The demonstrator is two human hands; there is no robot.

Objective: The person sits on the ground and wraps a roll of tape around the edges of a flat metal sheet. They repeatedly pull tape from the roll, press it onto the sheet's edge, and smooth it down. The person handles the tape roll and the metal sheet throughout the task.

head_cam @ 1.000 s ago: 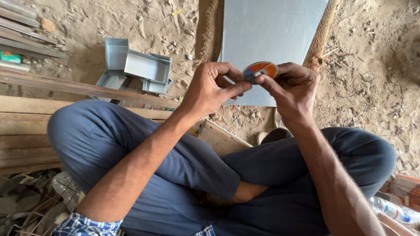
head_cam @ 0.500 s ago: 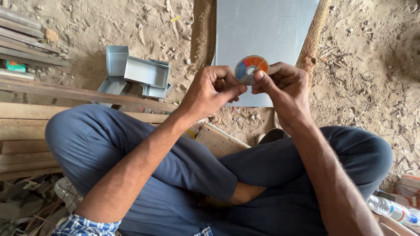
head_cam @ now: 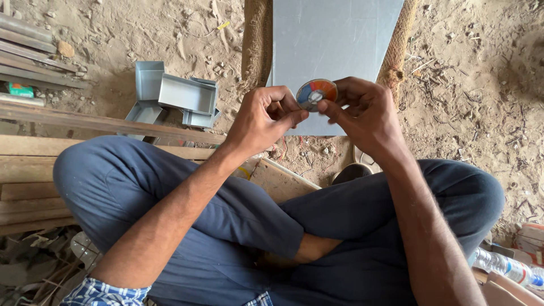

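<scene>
Now the small disc (head_cam: 317, 93) sits pinched by its rim between left hand (head_cam: 263, 122) and right hand (head_cam: 362, 116), above the grey sheet (head_cam: 331, 51); that fingertip grip looks slight, one slip drops it into the sand (head_cam: 470, 85)

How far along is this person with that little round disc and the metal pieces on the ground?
Already done, it seems: several folded grey sheet-metal channel pieces lie in the sand. In hand: the left hand and right hand pinch a small round disc with an orange and blue label by its edges. Left: the large flat grey metal sheet ahead looks uncut.
</scene>
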